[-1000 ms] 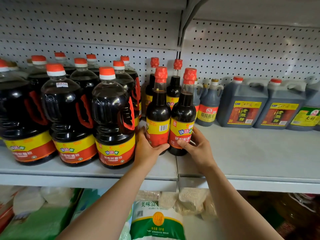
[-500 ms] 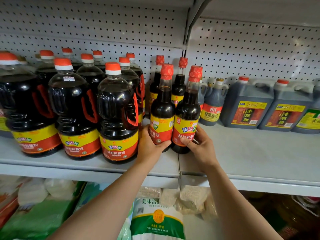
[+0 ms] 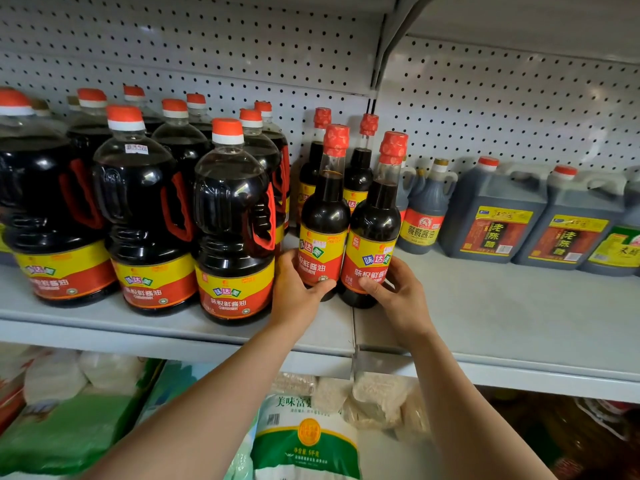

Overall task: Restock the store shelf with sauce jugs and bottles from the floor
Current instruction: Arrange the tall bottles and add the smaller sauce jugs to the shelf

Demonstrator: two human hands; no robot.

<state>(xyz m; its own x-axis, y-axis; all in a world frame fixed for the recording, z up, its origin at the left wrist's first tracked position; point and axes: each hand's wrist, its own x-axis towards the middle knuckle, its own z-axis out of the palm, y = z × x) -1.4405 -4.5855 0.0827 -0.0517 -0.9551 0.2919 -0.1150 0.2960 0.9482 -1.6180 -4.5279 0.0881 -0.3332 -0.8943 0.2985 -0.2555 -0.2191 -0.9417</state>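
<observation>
Two slim dark soy sauce bottles with red foil caps stand side by side on the grey shelf (image 3: 502,317). My left hand (image 3: 296,294) grips the base of the left bottle (image 3: 323,216), thumb across its red label. My right hand (image 3: 400,296) grips the base of the right bottle (image 3: 375,223). Two matching bottles (image 3: 358,168) stand behind them. Several large dark sauce jugs (image 3: 235,230) with red handles and orange caps fill the shelf to the left, the nearest touching my left hand.
Grey vinegar jugs (image 3: 491,216) and a small handled soy bottle (image 3: 424,213) line the back right of the shelf, with bare shelf in front of them. A pegboard wall (image 3: 502,109) backs the shelf. Rice bags (image 3: 304,441) and packets lie on the level below.
Both bottles have shifted slightly on the shelf with my hands still around their bases, and their labels have turned to face me more. The camera has moved a little closer and rightward.
</observation>
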